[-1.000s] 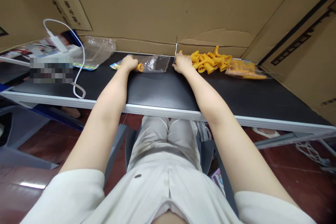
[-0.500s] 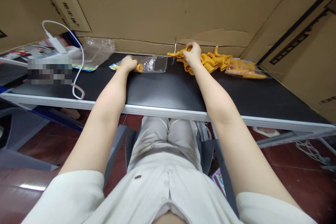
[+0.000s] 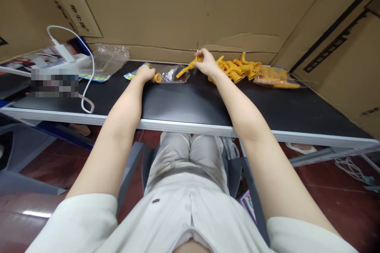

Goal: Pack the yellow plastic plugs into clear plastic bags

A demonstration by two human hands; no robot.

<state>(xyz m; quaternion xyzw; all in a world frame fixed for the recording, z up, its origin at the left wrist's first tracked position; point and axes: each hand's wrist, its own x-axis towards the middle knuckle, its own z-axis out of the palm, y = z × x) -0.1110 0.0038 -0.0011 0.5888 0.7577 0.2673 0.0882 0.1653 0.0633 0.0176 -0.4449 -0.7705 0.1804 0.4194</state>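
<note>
My left hand [image 3: 145,73] is closed near the back of the table, on a clear plastic bag [image 3: 175,73] with a colourful header. The round end of a yellow plastic pipe [image 3: 158,78] pokes out beside its fingers; whether that pipe is inside the bag I cannot tell. Between the thumb and fingers of my right hand [image 3: 206,62] is another yellow pipe-shaped plastic piece [image 3: 187,68], its thin end pointing left and down over the bag's right end. Right behind that hand lies a pile of similar yellow pieces [image 3: 237,69].
A filled clear bag of yellow pieces [image 3: 276,78] lies right of the pile. Flat clear packaging [image 3: 111,61], a white cable [image 3: 93,63] and a blurred-out patch are on the left. Cardboard [image 3: 166,8] walls the back; a metal rail [image 3: 190,127] edges the black table.
My right hand has moved left from the pile, carrying one yellow pipe-shaped piece toward the bag. My left hand stays in place on the bag.
</note>
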